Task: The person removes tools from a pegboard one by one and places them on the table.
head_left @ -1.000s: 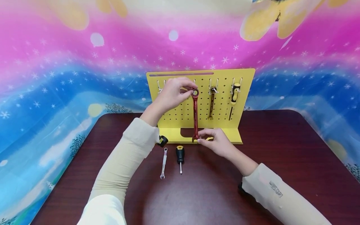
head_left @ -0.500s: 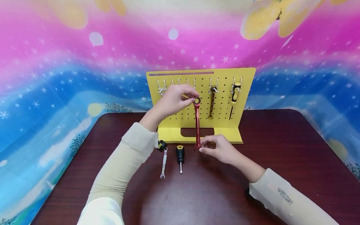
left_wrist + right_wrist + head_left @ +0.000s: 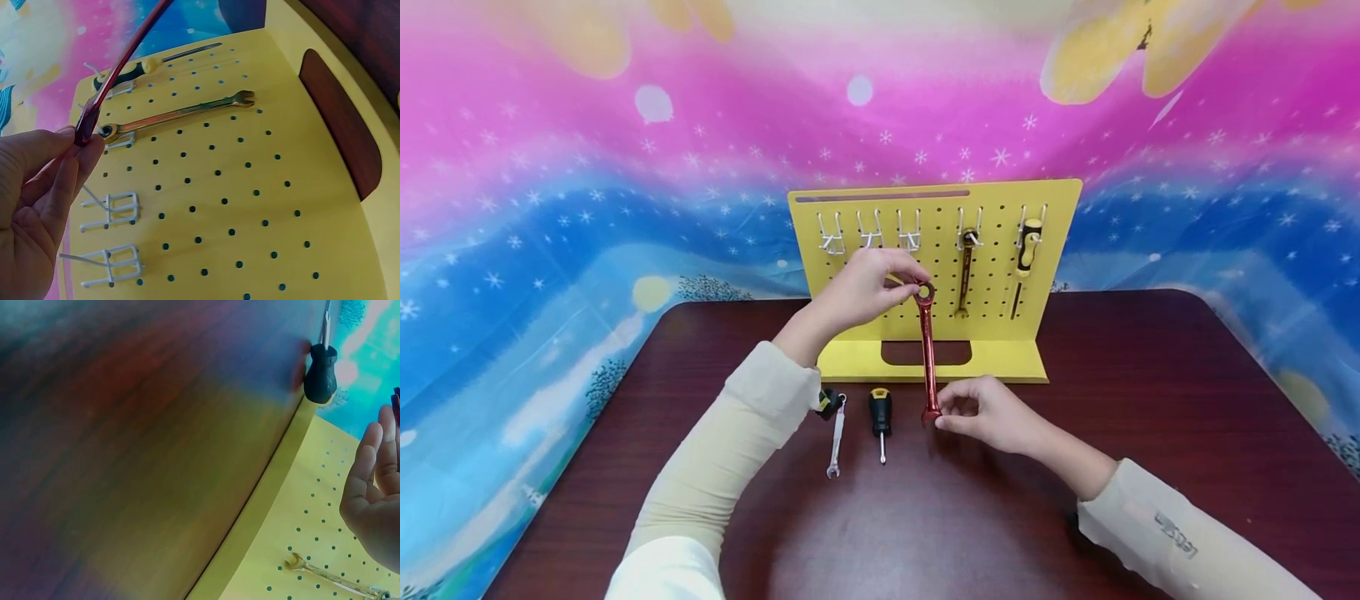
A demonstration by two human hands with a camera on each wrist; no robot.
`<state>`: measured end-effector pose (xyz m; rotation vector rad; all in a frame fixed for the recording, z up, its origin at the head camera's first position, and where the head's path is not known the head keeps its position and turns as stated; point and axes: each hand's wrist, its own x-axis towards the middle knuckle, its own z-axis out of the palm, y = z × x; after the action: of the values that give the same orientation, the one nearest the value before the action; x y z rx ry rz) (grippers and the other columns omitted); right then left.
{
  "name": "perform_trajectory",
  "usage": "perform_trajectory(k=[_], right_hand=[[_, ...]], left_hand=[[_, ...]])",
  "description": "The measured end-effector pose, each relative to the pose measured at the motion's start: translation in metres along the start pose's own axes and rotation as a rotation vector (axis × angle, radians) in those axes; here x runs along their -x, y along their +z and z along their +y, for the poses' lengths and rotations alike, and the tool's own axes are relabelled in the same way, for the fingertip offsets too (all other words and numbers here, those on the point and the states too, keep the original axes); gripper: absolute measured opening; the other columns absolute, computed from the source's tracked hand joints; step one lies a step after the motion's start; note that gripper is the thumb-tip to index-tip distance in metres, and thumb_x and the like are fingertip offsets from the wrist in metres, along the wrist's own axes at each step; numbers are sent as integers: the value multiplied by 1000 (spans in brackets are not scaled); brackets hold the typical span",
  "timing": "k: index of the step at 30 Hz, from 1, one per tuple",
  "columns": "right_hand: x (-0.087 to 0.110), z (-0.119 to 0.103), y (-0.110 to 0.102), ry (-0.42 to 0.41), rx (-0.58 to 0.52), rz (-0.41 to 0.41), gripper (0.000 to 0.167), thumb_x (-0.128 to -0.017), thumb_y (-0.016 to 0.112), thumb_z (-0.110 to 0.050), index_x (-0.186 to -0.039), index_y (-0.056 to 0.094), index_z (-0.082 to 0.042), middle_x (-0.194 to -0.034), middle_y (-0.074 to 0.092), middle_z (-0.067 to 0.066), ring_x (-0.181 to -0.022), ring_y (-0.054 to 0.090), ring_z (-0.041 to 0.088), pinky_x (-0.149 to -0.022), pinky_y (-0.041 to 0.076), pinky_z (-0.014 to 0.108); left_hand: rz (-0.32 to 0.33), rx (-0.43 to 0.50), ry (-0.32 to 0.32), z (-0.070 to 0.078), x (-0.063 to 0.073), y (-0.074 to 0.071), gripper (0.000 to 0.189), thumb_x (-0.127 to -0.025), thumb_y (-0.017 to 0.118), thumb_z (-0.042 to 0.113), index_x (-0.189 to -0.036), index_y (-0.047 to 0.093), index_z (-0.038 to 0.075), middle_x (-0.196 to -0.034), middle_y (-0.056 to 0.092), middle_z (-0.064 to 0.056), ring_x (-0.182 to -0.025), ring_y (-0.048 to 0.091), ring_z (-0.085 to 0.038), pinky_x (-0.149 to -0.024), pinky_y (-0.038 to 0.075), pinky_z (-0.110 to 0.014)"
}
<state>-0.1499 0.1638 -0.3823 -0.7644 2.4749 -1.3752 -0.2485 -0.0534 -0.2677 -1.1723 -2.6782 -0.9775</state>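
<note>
A shiny red combination wrench (image 3: 928, 358) is held upright in front of the yellow pegboard (image 3: 992, 196). My left hand (image 3: 872, 287) pinches its ring end between thumb and fingers; the left wrist view shows the wrench (image 3: 119, 78) edge-on in that pinch. Down at the open end, the thumb and fingertips of my right hand (image 3: 992, 414) grip the tip. Only a sliver of the wrench (image 3: 397, 406) appears at the edge of the right wrist view, by the fingertips. A black-and-yellow screwdriver (image 3: 882, 412) and a small silver wrench (image 3: 837, 437) lie on the table below.
On the pegboard hang a gold-coloured wrench (image 3: 966, 275) and a yellow-and-black screwdriver (image 3: 1028, 248). White double hooks (image 3: 908, 240) line its upper left. The board's base stands on a dark wooden table (image 3: 1135, 367). A patterned cloth (image 3: 625, 208) hangs behind.
Both hands have brought the red wrench down and away from the pegboard, toward the person. The white hooks behind the left hand have come into view.
</note>
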Motion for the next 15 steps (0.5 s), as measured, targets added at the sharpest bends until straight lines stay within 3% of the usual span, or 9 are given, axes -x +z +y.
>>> perform_trajectory(k=[7,15], right_hand=[[5,5,5,18,-10,-54,8,-87,75,-8,-93,72,-3,-81,67,1,-70,56,4,-64,51,20],[10,9,8,0,4,-104,7,-87,74,-7,-89,70,-3,-77,64,-2,-70,56,3,-63,53,21]], left_hand=[[-29,-44,44,-6,2,11,20,-96,65,9,-114,74,7,-112,73,-5,-99,69,-15,-83,57,-27],[-68,-67,30,-13,5,22,20,-96,66,9,-113,75,10,-114,73,-4,-103,68,-16,-84,58,-28]])
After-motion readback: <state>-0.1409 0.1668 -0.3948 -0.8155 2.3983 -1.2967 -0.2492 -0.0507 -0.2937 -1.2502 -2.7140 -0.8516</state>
